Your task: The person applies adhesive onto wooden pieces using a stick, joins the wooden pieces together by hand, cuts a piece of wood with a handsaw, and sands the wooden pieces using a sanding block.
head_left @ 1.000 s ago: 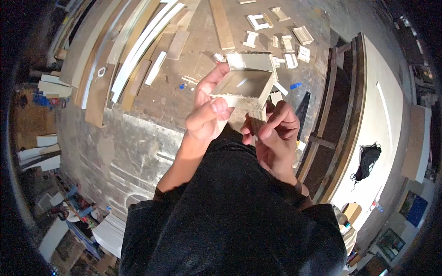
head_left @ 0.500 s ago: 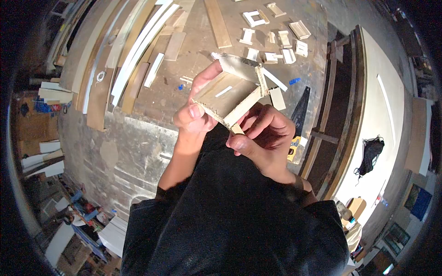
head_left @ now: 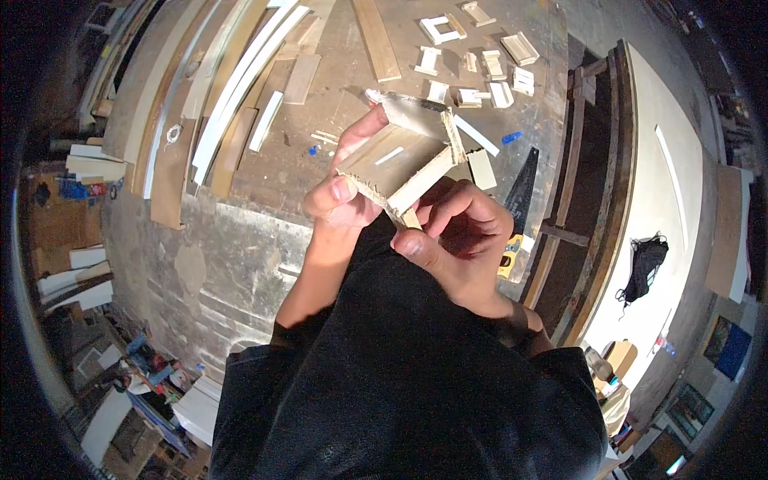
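So closest in, a black shirt (head_left: 400, 344) is filling the bottom of the view, and the right hand (head_left: 460, 240) is pinching a thin wood strip (head_left: 410, 219) between thumb and fingers, right at the near corner of a small wooden box (head_left: 416, 164). Can't tell if that strip is joined on or just being held there. The left hand (head_left: 344, 196) is gripping the box's left side, thumb on the rim, fingers wrapping behind. The box is tilting above the table (head_left: 240, 264), open face up, rough edges showing, a white sliver (head_left: 389, 156) lying inside.

Imo they're lining up or checking that corner, and the next move is calling for a steady left hand and a careful pinch on the right.

Further out, a handsaw (head_left: 522, 196) is lying by the table's right edge, a blue bit (head_left: 511, 138) just beyond it. Little wooden assemblies (head_left: 522, 50) are sitting toward the far right corner, and long boards (head_left: 167, 188) are running along the left edge.
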Motion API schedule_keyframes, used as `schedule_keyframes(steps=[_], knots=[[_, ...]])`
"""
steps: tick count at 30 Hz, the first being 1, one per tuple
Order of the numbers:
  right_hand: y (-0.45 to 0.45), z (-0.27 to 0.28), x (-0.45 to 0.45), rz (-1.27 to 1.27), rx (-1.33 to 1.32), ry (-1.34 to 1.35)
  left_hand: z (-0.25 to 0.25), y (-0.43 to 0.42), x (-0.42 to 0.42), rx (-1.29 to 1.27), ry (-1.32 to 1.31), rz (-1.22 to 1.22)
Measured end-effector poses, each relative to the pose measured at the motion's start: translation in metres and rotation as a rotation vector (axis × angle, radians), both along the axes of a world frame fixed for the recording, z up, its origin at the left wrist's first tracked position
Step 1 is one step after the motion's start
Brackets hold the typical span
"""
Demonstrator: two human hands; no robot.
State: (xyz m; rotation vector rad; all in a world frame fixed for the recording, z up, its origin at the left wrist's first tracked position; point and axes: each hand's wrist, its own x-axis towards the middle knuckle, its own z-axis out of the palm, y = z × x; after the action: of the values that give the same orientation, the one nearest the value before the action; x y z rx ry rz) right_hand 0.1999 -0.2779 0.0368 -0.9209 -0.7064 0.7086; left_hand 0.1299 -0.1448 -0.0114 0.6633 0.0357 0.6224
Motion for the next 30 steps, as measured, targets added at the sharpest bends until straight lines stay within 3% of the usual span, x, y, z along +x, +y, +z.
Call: schedule_keyframes(steps=[14, 16, 25, 30], knots=[[0.000, -0.005, 0.003, 0.059, -0.112, -0.060, 0.005, 0.002, -0.009, -0.020, 0.104, 0.067], [-0.001, 0.001, 0.002, 0.133, -0.185, 0.165, 0.005, 0.005, -0.008, 0.003, 0.110, 0.105], [0.007, 0.000, 0.006, 0.165, -0.228, 0.420, 0.011, 0.008, -0.014, 0.039, 0.113, 0.154], [0.006, -0.006, 0.009, 0.232, -0.218, 0.491, 0.007, 0.016, -0.014, 0.303, 0.198, 0.210]])
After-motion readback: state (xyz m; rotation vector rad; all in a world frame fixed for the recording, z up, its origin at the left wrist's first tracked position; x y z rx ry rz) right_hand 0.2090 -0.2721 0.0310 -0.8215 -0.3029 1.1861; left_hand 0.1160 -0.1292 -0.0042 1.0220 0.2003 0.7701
